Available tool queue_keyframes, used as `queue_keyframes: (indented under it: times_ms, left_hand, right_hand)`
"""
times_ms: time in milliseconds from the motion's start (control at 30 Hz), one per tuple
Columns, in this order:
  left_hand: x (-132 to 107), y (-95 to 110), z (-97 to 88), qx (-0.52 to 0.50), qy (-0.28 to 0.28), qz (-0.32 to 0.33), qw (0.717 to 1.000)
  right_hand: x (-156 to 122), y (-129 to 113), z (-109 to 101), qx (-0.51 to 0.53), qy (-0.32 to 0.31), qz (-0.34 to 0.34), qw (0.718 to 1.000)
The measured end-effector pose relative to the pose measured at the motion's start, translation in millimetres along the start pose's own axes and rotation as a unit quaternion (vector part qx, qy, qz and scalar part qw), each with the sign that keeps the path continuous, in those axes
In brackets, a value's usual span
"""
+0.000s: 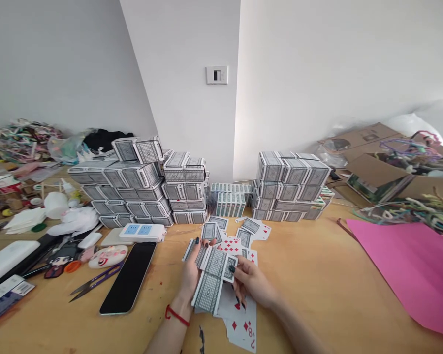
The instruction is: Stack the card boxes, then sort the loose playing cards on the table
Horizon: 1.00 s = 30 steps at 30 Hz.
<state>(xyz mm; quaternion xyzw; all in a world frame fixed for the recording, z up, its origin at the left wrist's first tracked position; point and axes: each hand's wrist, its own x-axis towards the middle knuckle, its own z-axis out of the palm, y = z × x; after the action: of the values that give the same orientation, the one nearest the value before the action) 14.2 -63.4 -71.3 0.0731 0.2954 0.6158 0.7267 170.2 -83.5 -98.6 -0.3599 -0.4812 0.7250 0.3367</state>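
Note:
Both hands are on a piece made of folded playing cards (209, 284) with grey patterned backs. My left hand (192, 269) holds it from the left side, thumb up and the other fingers mostly hidden behind. At its right edge, my right hand (257, 282) pinches a patterned card flap (230, 269) between thumb and fingers. Loose playing cards (239, 327) lie face up beneath the hands, among them red hearts and diamonds. More loose cards (250, 226), some face down, are spread on the table just beyond.
Stacked card blocks (121, 176) rise at the back left, with another stack (290, 189) at the back right. Small card boxes (231, 204) stand between them. A phone (129, 278), thread snips (98, 281) and a power strip (142, 231) lie left. Pink paper (409, 270) covers the right side.

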Motion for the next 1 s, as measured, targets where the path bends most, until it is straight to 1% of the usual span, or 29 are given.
queue_keyframes:
  times_ms: [100,167,333,567,733,867,1000]
  left_hand:
    - [0.1,-2.8,-0.3,-0.009,-0.022,0.017,1.0]
    - [0.6,-4.2,-0.4,-0.009,-0.028,0.016,0.999]
    - [2.4,-5.6,-1.9,0.014,-0.044,-0.02,0.999]
    - [0.6,-8.8,-2.0,0.036,-0.041,-0.002,0.999]
    - [-3.1,-9.6,2.2,0.049,-0.06,-0.011,0.997]
    - [-2.3,-9.1,0.4,0.053,-0.066,-0.01,0.996]
    - [-2.2,-8.3,0.5,0.053,-0.061,-0.023,0.996]
  right_hand:
    - [0.5,1.7,-1.7,-0.007,-0.002,0.002,1.0]
    - [1.5,3.7,-2.8,-0.002,-0.001,-0.001,1.0]
    - [2.6,6.3,-3.7,0.009,0.003,-0.006,1.0]
    - [2.2,6.2,-3.7,-0.001,0.006,-0.005,1.0]
    - [2.1,6.9,-3.6,0.0,0.008,-0.005,1.0]
    - [3.1,8.3,-4.6,0.017,-0.008,-0.013,1.0]
    - [3.7,8.5,-4.8,0.052,-0.017,-0.012,0.998]
